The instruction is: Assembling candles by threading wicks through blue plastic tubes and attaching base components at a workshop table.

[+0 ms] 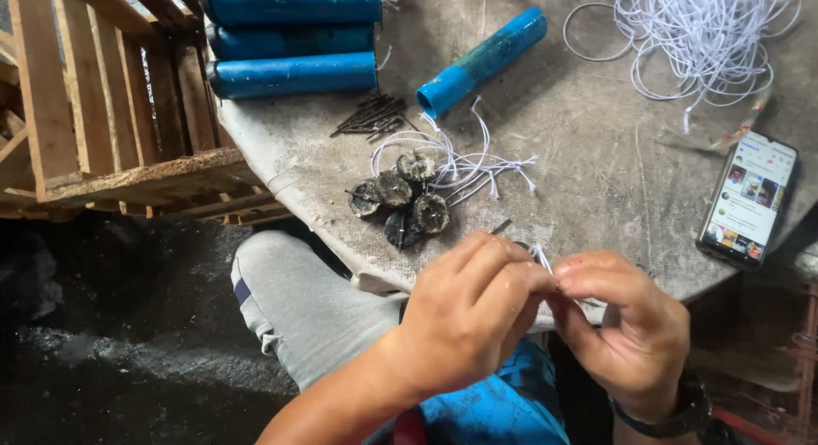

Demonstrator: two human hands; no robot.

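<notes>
Left hand [464, 321] and right hand [626, 321] are raised together, knuckles up. Fingers [520, 279] of both meet tip to tip in a pinch. The left forearm enters from below.

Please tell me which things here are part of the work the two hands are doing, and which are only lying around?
In the work:
- thin white string, pinched between left hand and right hand
- small dark round pieces with strings attached
- loose white string bundle
- pile of dark nails, probably

Lying about:
- smartphone with lit screen
- blue plastic tubes
- wooden slatted crate
</notes>
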